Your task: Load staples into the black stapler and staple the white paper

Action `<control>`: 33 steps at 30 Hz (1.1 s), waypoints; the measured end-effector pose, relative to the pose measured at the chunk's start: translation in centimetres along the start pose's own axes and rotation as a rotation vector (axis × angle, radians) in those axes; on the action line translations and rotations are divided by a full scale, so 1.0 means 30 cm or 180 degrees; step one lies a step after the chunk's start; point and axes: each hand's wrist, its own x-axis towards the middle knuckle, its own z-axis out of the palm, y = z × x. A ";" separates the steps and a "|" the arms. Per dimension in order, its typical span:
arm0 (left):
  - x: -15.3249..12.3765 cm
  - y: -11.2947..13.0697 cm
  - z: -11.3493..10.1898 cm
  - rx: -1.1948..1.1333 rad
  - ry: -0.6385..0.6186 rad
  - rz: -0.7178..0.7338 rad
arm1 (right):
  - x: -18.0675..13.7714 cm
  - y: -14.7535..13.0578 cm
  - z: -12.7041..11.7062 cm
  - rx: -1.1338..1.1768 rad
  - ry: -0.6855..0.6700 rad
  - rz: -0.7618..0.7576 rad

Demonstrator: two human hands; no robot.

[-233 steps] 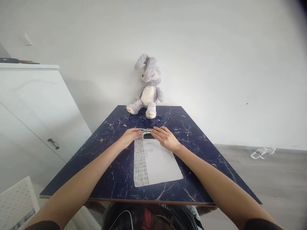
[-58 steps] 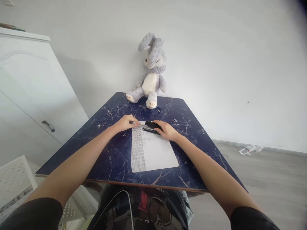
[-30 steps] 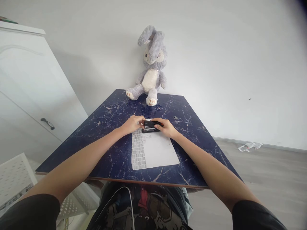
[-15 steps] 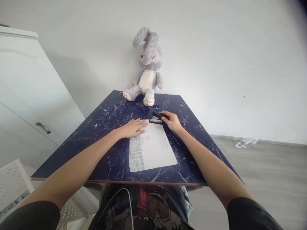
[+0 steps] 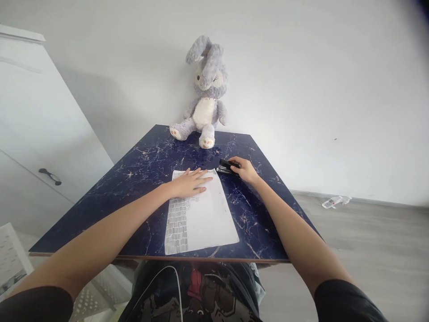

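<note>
White paper [image 5: 211, 223] with a grey brick-like pattern down its left side lies on the dark blue marbled table [image 5: 134, 179]. My left hand [image 5: 191, 183] rests flat on its upper part, fingers spread. Just off the paper's top right corner, my right hand [image 5: 244, 169] grips a black stapler [image 5: 225, 165] from its right end. The stapler's front end points left and sits beside the corner. Whether the paper is one sheet or several is hard to tell.
A grey plush rabbit [image 5: 207, 107] sits at the table's far edge against the wall. On the left stands a white cabinet [image 5: 40, 120] with a dark handle. A clear plastic item [image 5: 336, 202] lies on the floor at right.
The paper has shifted left and toward me, with my left hand now further over it. The stapler, at the paper's top edge before, has moved right, just off the corner.
</note>
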 end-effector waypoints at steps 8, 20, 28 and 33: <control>-0.056 0.027 -0.038 0.0116 -0.0017 0.0064 | -0.011 -0.030 -0.041 0.0309 -0.0657 -0.0054; -0.040 0.014 -0.012 -0.0113 -0.0241 0.0224 | -0.018 -0.075 -0.032 0.0047 -0.0932 -0.0415; -0.029 0.010 -0.005 -0.0154 -0.0171 0.0289 | -0.021 -0.075 -0.030 -0.0046 -0.0931 -0.0498; -0.028 0.001 -0.006 -0.0126 -0.0129 0.0302 | -0.020 -0.090 -0.047 -0.0129 -0.0994 -0.0494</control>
